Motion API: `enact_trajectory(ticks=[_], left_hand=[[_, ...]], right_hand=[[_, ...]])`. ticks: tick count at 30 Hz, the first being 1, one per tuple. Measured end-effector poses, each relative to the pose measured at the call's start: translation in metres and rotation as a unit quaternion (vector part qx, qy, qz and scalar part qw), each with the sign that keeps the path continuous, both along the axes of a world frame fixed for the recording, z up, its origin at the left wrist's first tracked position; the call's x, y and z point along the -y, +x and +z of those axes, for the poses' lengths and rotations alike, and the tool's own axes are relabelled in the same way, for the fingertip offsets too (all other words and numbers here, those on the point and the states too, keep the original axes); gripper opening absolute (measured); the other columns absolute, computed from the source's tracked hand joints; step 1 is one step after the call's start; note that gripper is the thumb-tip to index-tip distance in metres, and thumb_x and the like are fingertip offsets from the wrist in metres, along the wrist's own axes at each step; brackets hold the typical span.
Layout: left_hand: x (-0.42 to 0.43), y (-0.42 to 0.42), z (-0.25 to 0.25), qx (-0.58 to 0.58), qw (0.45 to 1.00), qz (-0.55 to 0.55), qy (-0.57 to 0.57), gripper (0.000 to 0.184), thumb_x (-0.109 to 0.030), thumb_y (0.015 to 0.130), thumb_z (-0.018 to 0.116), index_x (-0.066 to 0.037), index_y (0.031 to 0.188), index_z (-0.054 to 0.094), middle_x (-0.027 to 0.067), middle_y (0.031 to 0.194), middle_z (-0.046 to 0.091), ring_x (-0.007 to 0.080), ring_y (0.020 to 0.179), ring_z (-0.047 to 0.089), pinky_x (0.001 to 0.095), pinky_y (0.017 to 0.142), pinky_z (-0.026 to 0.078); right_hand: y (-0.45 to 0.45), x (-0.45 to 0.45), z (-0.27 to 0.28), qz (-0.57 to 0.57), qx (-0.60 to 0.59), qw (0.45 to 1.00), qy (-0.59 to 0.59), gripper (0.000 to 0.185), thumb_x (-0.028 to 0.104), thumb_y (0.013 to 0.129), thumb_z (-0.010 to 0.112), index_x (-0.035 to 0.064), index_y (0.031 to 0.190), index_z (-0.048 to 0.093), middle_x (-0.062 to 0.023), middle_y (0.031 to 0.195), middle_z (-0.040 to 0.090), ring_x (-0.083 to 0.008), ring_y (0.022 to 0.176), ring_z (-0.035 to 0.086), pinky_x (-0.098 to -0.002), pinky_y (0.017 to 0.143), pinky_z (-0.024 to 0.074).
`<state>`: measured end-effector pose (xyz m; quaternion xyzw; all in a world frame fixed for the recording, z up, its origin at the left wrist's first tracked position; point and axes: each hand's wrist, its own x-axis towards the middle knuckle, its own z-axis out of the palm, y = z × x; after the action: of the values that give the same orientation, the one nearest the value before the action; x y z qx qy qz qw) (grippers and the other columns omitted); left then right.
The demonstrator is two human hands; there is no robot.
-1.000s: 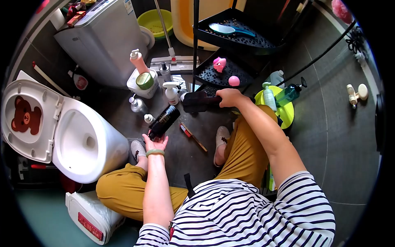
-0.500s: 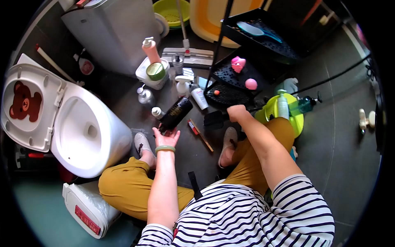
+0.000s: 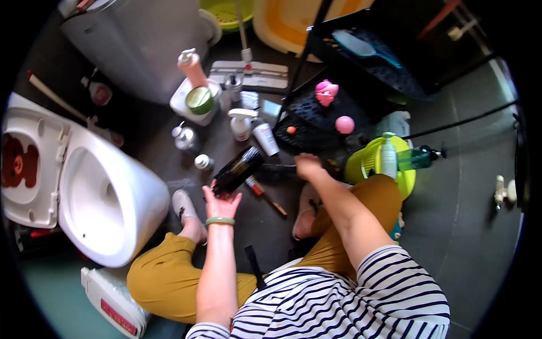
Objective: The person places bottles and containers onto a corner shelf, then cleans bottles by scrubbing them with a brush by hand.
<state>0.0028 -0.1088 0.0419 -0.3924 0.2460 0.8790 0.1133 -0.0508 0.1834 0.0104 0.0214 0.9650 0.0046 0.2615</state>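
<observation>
My left hand (image 3: 221, 201), with a green bangle at the wrist, supports the lower end of a black bottle (image 3: 239, 168) with its palm up. The bottle is tilted, its far end pointing up and to the right. Closed in a fist, my right hand (image 3: 309, 166) grips a dark, flat-headed tool (image 3: 276, 169), whose kind I cannot make out. The tool's head reaches left, close to the bottle's far end. Below the bottle, a red-and-brown brush-like stick (image 3: 265, 195) lies on the floor. A small white-capped bottle (image 3: 204, 163) stands left of the black bottle.
Ahead are a pump bottle (image 3: 185, 137), a white spray bottle (image 3: 241, 125), a white tube (image 3: 264, 137) and a white tub (image 3: 179, 99). A black corner shelf (image 3: 361, 85) stands at right, near a lime-green bucket (image 3: 364, 164). The toilet (image 3: 141, 198) is at left.
My right hand has moved left with the dark tool, which has turned more edge-on and come nearer the bottle. My left hand still supports the bottle. The whole view has shifted slightly.
</observation>
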Motion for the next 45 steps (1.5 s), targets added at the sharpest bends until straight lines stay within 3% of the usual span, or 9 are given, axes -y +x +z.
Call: enact_trajectory(ticks=[6,9,15,24,29,32,34,38,45], left_hand=[[0.0,-0.005,0.025,-0.043,0.992,-0.033,-0.114,0.051,-0.06,0.084,0.044,-0.024,0.12,0.047,0.0057,0.119,0.047,0.0285,0.108,0.046,0.0534,0.09,0.034],[-0.007,-0.009,0.043,-0.081,0.964,-0.099,-0.234,0.048,-0.057,0.086,0.043,-0.022,0.118,0.049,0.0045,0.113,0.051,0.025,0.099,0.051,0.0474,0.079,0.04],[-0.017,-0.006,0.073,-0.209,0.849,-0.211,-0.437,0.042,-0.049,0.088,0.046,-0.018,0.116,0.054,0.0052,0.105,0.056,0.0184,0.088,0.055,0.034,0.063,0.048],[-0.04,0.009,0.113,-0.394,0.725,-0.229,-0.517,0.055,-0.038,0.08,0.065,-0.007,0.123,0.048,0.0136,0.107,0.059,0.0209,0.095,0.058,0.0311,0.083,0.045],[-0.04,0.017,0.17,-0.424,0.834,-0.307,-0.174,0.066,-0.027,0.083,0.062,-0.016,0.137,0.027,0.0068,0.117,0.052,0.015,0.102,0.053,0.0254,0.072,0.047],[-0.034,0.006,0.161,-0.401,0.829,-0.29,-0.258,0.059,-0.031,0.085,0.059,-0.016,0.135,0.032,0.0048,0.116,0.053,0.0139,0.101,0.054,0.024,0.073,0.045],[-0.03,0.002,0.156,-0.362,0.859,-0.277,-0.235,0.054,-0.033,0.086,0.057,-0.016,0.132,0.035,0.0044,0.114,0.056,0.0128,0.098,0.056,0.0232,0.072,0.044],[-0.028,-0.002,0.141,-0.348,0.868,-0.273,-0.225,0.048,-0.031,0.087,0.056,-0.015,0.128,0.039,0.0051,0.112,0.057,0.0127,0.095,0.058,0.0231,0.071,0.045],[-0.028,-0.002,0.138,-0.341,0.871,-0.286,-0.209,0.04,-0.029,0.089,0.053,-0.012,0.124,0.044,0.0047,0.109,0.059,0.0108,0.091,0.058,0.0215,0.069,0.043]], right_hand=[[0.005,0.066,0.09,0.04,-0.224,0.943,-0.245,0.03,0.006,0.069,0.056,0.0075,0.099,0.058,-0.0146,0.103,0.058,-0.0317,0.093,0.058,-0.0423,0.078,0.0478],[0.026,0.101,0.126,0.186,-0.305,0.872,-0.334,0.046,0.004,0.064,0.061,0.0063,0.109,0.052,-0.0124,0.104,0.057,-0.03,0.1,0.053,-0.0374,0.084,0.0446],[0.069,0.131,0.155,0.179,-0.264,0.907,-0.276,0.086,0.016,0.06,0.072,0.0021,0.133,0.028,-0.0159,0.127,0.042,-0.03,0.117,0.042,-0.0408,0.095,0.0359],[0.104,0.111,0.186,0.09,-0.32,0.862,-0.382,0.087,0.021,0.061,0.073,0.0072,0.134,0.028,-0.0183,0.115,0.049,-0.033,0.106,0.05,-0.0387,0.086,0.0436],[0.109,0.063,0.227,-0.021,-0.407,0.805,-0.432,0.078,0.025,0.06,0.078,0.0045,0.124,0.037,-0.0161,0.107,0.053,-0.0279,0.096,0.056,-0.0342,0.081,0.045],[0.107,0.017,0.276,-0.033,-0.483,0.746,-0.456,0.081,0.019,0.059,0.08,0.0048,0.125,0.035,-0.0122,0.106,0.053,-0.0205,0.093,0.057,-0.0312,0.079,0.046],[0.098,-0.007,0.317,-0.024,-0.543,0.633,-0.551,0.083,0.013,0.06,0.08,0.0048,0.128,0.033,-0.0098,0.109,0.053,-0.0182,0.095,0.056,-0.0308,0.08,0.0469],[0.071,-0.066,0.379,-0.023,-0.658,0.567,-0.495,0.083,0.011,0.062,0.08,0.0007,0.129,0.032,-0.0102,0.111,0.052,-0.0177,0.098,0.055,-0.0294,0.083,0.0458],[0.012,-0.119,0.385,-0.092,-0.745,0.637,-0.176,0.082,0.036,0.063,0.076,0.0014,0.126,0.036,-0.0183,0.117,0.051,-0.0315,0.107,0.052,-0.0355,0.09,0.0417]])
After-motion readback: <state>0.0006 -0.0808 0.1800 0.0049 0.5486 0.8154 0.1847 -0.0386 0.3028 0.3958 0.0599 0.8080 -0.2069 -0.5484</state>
